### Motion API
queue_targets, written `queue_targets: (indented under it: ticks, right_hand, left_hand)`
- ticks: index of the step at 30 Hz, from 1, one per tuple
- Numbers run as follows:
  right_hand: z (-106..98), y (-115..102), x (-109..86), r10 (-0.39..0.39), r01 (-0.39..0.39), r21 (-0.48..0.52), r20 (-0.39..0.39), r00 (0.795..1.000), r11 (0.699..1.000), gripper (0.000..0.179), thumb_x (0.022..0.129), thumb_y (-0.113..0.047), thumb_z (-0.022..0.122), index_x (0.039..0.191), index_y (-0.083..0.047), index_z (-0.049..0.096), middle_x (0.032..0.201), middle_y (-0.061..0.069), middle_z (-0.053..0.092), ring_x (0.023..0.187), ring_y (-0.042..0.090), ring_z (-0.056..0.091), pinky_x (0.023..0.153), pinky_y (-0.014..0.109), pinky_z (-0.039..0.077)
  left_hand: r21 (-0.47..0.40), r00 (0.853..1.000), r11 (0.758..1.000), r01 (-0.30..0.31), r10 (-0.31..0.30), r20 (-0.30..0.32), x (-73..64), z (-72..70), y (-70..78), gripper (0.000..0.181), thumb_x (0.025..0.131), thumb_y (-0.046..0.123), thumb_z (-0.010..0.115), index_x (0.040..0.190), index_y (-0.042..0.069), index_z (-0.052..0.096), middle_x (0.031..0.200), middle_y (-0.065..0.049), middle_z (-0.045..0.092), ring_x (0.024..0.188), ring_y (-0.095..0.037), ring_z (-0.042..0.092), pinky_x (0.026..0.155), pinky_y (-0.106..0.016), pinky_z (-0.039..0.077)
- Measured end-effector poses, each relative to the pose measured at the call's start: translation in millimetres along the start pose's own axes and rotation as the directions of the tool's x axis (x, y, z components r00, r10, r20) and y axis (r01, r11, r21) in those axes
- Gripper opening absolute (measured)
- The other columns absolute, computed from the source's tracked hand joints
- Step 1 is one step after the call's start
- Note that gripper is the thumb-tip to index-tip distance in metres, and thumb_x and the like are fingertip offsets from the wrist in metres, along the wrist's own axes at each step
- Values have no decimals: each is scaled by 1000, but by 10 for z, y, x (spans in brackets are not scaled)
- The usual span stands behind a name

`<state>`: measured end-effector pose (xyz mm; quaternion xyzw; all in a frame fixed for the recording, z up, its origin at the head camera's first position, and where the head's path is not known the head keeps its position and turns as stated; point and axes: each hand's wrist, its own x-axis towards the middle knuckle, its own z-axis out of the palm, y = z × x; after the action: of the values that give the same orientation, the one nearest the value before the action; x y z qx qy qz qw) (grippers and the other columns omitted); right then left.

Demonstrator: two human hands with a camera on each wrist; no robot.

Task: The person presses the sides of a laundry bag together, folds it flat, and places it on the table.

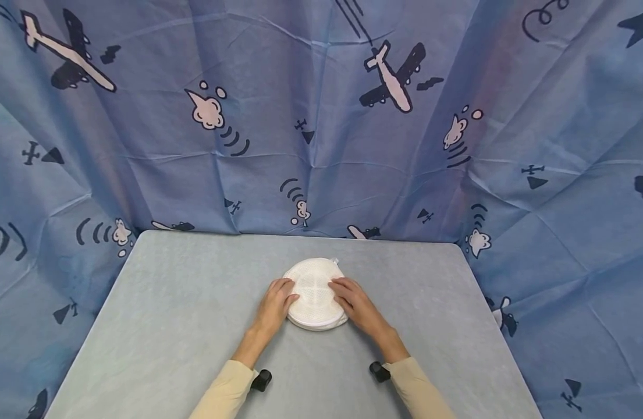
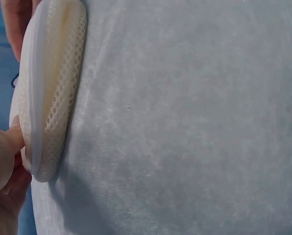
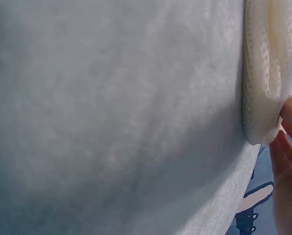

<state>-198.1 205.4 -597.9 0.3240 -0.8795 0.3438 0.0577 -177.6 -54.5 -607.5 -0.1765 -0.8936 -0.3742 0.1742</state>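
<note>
A round white mesh laundry bag [image 1: 315,294] lies flattened on the table, its layers stacked into a thick disc. My left hand [image 1: 273,305] grips its left edge, with the thumb [image 2: 13,139] at the rim and the fingers around the side. On the opposite edge, my right hand [image 1: 358,304] holds the bag between thumb and fingers. Both wrist views show the bag's side from close up: honeycomb mesh [image 2: 62,98] below a smooth white band, and a soft cream layer between. A small pale tab [image 1: 335,261] sticks out at the far edge.
The bag rests on a pale grey-blue table [image 1: 195,302] with rounded far corners. A blue curtain [image 1: 279,116] printed with airplanes hangs behind the table and along both sides. Black wrist cameras [image 1: 261,380] sit below beige sleeves [image 1: 421,387].
</note>
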Motion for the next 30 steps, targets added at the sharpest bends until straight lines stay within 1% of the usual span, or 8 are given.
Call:
queue_targets:
  ticks: [3, 11, 15, 20, 22, 26, 28, 30]
  right_hand:
    - [13, -16, -7, -2, 2, 7, -14, 1000, 1000, 39, 96, 4, 66, 135, 5, 63, 136, 22, 61, 132, 39, 52, 109, 55, 42]
    - [46, -44, 15, 15, -15, -11, -37, 999, 1000, 38, 98, 3, 65, 136, 5, 62, 138, 21, 60, 134, 39, 51, 111, 54, 40]
    - [79, -42, -25, -3, 3, -16, -44, 999, 1000, 39, 95, 6, 67, 134, 5, 63, 136, 23, 61, 131, 41, 52, 109, 56, 41]
    - [123, -42, -48, -26, 25, -12, -50, 998, 1000, 40, 94, 8, 68, 134, 5, 63, 135, 24, 60, 131, 43, 52, 108, 57, 41]
    - [117, -47, -47, -13, 13, 3, -52, 999, 1000, 40, 95, 6, 67, 135, 4, 63, 137, 23, 59, 132, 41, 51, 110, 56, 41]
    - [70, -72, -65, 52, -47, 70, -74, 996, 996, 37, 98, 2, 66, 135, 2, 64, 138, 20, 59, 134, 38, 51, 111, 55, 40]
    - [35, -87, -88, 98, -88, 94, -109, 989, 992, 34, 98, -3, 67, 132, 0, 66, 135, 17, 63, 130, 35, 55, 108, 53, 43]
    - [-5, -95, -113, 144, -125, 119, -168, 975, 985, 30, 98, -6, 69, 128, -2, 68, 129, 13, 67, 123, 32, 60, 104, 52, 47]
  left_hand:
    - [-8, 1000, 1000, 23, -23, 5, -11, -6, 12, 32, 88, 4, 77, 115, -11, 69, 117, -21, 66, 114, -38, 62, 99, -47, 51]
    - [-14, 999, 999, 39, -39, -2, 16, -23, 14, 31, 89, 3, 76, 115, -11, 68, 118, -21, 66, 115, -38, 62, 100, -47, 51]
    - [-14, 998, 998, 59, -59, 15, -28, -11, 22, 30, 89, 3, 76, 115, -10, 68, 118, -21, 67, 114, -38, 62, 99, -48, 51]
    - [-11, 997, 997, 77, -77, 19, -77, -11, 4, 31, 89, 3, 76, 115, -10, 68, 118, -21, 66, 115, -38, 62, 100, -48, 51]
    - [-31, 996, 996, 87, -86, 22, -81, -19, 0, 32, 90, 4, 76, 118, -10, 68, 121, -21, 66, 117, -38, 61, 102, -48, 49]
    - [-107, 993, 987, 118, -115, 30, -100, -53, -5, 38, 93, 8, 74, 126, -8, 65, 129, -21, 64, 125, -38, 57, 108, -47, 46]
    - [-135, 993, 984, 120, -120, 9, -119, -86, -5, 38, 94, 9, 74, 127, -6, 66, 129, -20, 65, 125, -37, 58, 108, -46, 46]
    - [-135, 994, 986, 100, -105, -33, -128, -133, 1, 35, 94, 9, 75, 125, -4, 67, 125, -17, 66, 120, -34, 61, 103, -45, 51]
